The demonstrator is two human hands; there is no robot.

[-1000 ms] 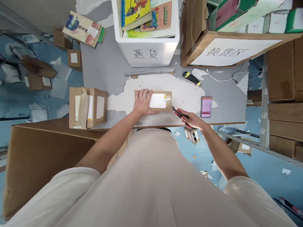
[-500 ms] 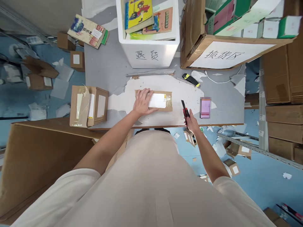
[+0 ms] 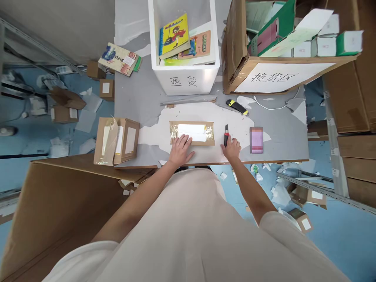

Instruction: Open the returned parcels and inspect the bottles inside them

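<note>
A flat brown cardboard parcel (image 3: 192, 133) with a white label and shiny tape at both ends lies on the table. My left hand (image 3: 180, 150) rests on its near left edge, fingers stretched out and thumb apart. To the right of the parcel, my right hand (image 3: 232, 149) is low at the tabletop with a red-and-black utility knife (image 3: 226, 135) between thumb and fingers. The blade end points away from me, and the fingers hide the knife's near end. A phone (image 3: 256, 140) lies right of this hand. Farther back is a yellow-and-black utility knife (image 3: 237, 107).
A white bin (image 3: 190, 80) with books and a carton (image 3: 270, 78) of green-and-white boxes stand at the back. A taped box (image 3: 117, 141) sits at the left edge, a book (image 3: 117, 58) at the far left corner. A large open carton (image 3: 67, 211) stands below left.
My left hand has slid back from the parcel's top to its near edge, uncovering the label. My right hand has moved farther onto the table with the knife, which now points straighter away.
</note>
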